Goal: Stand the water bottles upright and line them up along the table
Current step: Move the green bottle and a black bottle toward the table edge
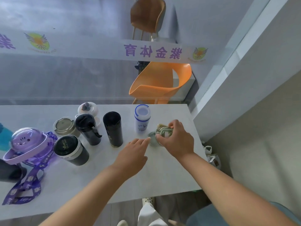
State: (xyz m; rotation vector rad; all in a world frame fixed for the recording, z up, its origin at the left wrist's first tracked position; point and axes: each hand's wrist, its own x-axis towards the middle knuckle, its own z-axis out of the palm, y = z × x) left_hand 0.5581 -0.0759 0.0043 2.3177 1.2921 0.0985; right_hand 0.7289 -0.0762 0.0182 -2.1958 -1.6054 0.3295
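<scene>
Just to the right of the white bottle (141, 123), and a little nearer the person, stands the clear bottle (153, 141) with a green handle on top. The right hand (176, 139) curls over its top and grips it. The left hand (132, 154) reaches in with straight fingers, the tips touching the bottle's lower side. The hands are apart, on opposite sides of it. Its long axis looks near upright, perhaps tipped slightly away from the white bottle; I cannot tell for sure. The right hand is in control, so settling the base falls to it. To the white bottle's left a black tumbler (113, 129) continues the row. Bare surface (162, 176) lies in front of the white bottle, but the surface's end edge is near beyond the clear bottle.
</scene>
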